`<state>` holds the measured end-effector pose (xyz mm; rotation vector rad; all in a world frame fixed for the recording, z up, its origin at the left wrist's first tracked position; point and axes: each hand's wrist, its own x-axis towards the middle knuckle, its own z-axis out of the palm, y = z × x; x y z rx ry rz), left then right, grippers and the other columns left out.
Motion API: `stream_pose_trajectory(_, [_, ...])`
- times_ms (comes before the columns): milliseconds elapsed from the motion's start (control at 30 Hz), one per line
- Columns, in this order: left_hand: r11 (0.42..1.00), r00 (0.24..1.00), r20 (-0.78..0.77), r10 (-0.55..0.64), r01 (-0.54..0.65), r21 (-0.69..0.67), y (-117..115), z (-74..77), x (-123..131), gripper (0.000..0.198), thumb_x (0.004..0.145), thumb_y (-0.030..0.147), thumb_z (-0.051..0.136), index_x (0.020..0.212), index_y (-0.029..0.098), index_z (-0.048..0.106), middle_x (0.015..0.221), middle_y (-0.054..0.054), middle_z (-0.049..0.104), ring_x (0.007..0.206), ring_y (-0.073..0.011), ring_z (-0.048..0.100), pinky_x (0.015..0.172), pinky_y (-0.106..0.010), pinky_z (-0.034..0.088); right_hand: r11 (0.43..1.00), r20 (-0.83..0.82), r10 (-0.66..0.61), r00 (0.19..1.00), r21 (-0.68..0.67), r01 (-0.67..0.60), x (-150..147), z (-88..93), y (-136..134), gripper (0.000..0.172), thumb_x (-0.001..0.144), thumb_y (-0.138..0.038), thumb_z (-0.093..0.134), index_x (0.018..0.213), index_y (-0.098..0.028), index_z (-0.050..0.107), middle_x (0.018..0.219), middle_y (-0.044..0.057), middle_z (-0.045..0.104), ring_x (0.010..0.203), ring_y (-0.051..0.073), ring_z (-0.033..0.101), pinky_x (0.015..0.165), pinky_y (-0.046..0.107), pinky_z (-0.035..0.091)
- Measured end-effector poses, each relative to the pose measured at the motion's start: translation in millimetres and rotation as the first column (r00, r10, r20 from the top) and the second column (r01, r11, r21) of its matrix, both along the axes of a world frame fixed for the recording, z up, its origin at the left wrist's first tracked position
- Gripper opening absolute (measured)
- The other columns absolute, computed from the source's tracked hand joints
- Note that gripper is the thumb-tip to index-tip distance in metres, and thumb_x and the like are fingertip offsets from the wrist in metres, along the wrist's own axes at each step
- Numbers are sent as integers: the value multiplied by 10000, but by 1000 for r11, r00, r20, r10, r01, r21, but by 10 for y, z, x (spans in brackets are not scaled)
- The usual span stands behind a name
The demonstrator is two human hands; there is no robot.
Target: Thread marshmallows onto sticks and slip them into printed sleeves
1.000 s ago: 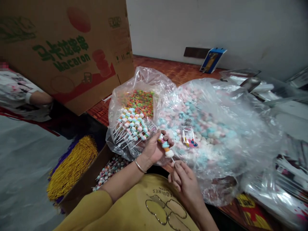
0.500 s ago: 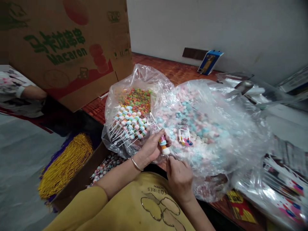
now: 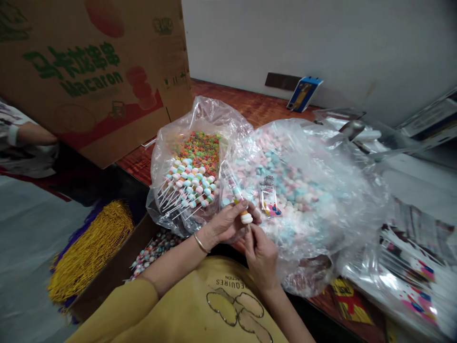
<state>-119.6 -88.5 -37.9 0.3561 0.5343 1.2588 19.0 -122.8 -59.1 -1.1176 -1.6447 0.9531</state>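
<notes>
My left hand (image 3: 228, 223) is closed around a marshmallow skewer (image 3: 246, 218), whose white lowest piece sticks out below my fingers. Above them, the skewer's upper pieces show inside a narrow clear wrapper (image 3: 230, 175). Just below the white piece, my right hand (image 3: 263, 255) is closed in a pinch at the skewer's stick, which is mostly hidden by the fingers. Many finished marshmallow skewers (image 3: 189, 183) lie to the left on a clear bag of small colourful candies (image 3: 202, 147). A printed wrapper (image 3: 270, 197) rests on the large bag of pastel marshmallows (image 3: 303, 190) beside my hands.
A large cardboard box (image 3: 96, 71) stands at the back left, with another person's arm (image 3: 37, 134) beside it. Below are an open carton (image 3: 107, 276) and a yellow tasselled bundle (image 3: 93, 247). Printed wrappers (image 3: 410, 267) are stacked at right. A blue device (image 3: 304, 94) leans near the wall.
The skewer now reaches farther up inside the clear wrapper. My right hand has moved up slightly, closer to my left. The whole view has shifted a little.
</notes>
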Motion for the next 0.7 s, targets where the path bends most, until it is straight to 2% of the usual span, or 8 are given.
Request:
stream_pose_trajectory(200, [955,957,52,285,-288,67,157,264,-225,631,633,458,936,1134,177,675,1114,-79,725,962,-205,708,872,-334,567,944,262,-2,965,318,-85,78,-4,-2,206,1043,-223,480,1016,-187,682,770,15,703,630,133,617,615,246,447])
stream_pose_trajectory(333, [936,936,33,350,-351,35,221,368,-241,453,718,320,902,1081,167,678,695,59,601,598,-75,592,668,-227,533,796,435,-174,884,590,-133,87,-41,7,166,1022,-172,534,1046,-134,695,650,21,666,563,147,576,637,293,421])
stream_pose_trajectory(400, [938,937,25,347,-347,-9,227,374,-165,383,737,325,890,999,152,671,602,93,491,492,-40,474,566,-192,467,773,440,-208,873,621,-129,79,-46,12,176,1013,-180,553,1084,-119,702,610,17,647,543,149,565,646,307,420])
stream_pose_trajectory(467, [947,946,26,322,-321,-35,213,348,-67,377,736,364,889,933,145,652,581,101,446,465,-29,414,530,-184,431,869,369,-119,922,488,-82,48,-24,4,206,1025,-231,526,1066,-140,706,644,29,659,574,155,584,639,304,428])
stream_pose_trajectory(533, [964,964,29,264,-263,-38,180,294,14,398,724,387,896,910,144,640,575,104,429,458,-26,390,529,-183,428,987,161,44,986,144,-67,-1,23,-12,257,1041,-320,485,969,-177,686,631,11,628,549,144,563,589,285,430])
stream_pose_trajectory(567, [974,974,31,223,-222,-37,159,261,42,411,717,396,900,910,144,639,575,104,427,459,-27,392,538,-185,438,992,-3,107,994,-71,-107,-29,50,-19,292,1044,-373,469,918,-192,661,573,-22,571,486,129,512,550,275,424])
stream_pose_trajectory(633, [991,991,42,126,-124,-43,119,196,69,429,706,416,903,910,147,638,571,100,426,471,-40,421,564,-198,469,868,-350,140,926,-407,-285,-76,100,-22,331,1028,-466,473,859,-215,606,447,-109,373,348,92,326,475,258,404])
stream_pose_trajectory(700, [997,997,59,57,-54,-60,96,154,60,432,703,432,901,897,151,637,563,91,431,505,-67,476,590,-221,498,727,-567,89,819,-525,-443,-97,135,-14,334,994,-520,510,856,-224,579,417,-164,207,306,67,157,430,248,388])
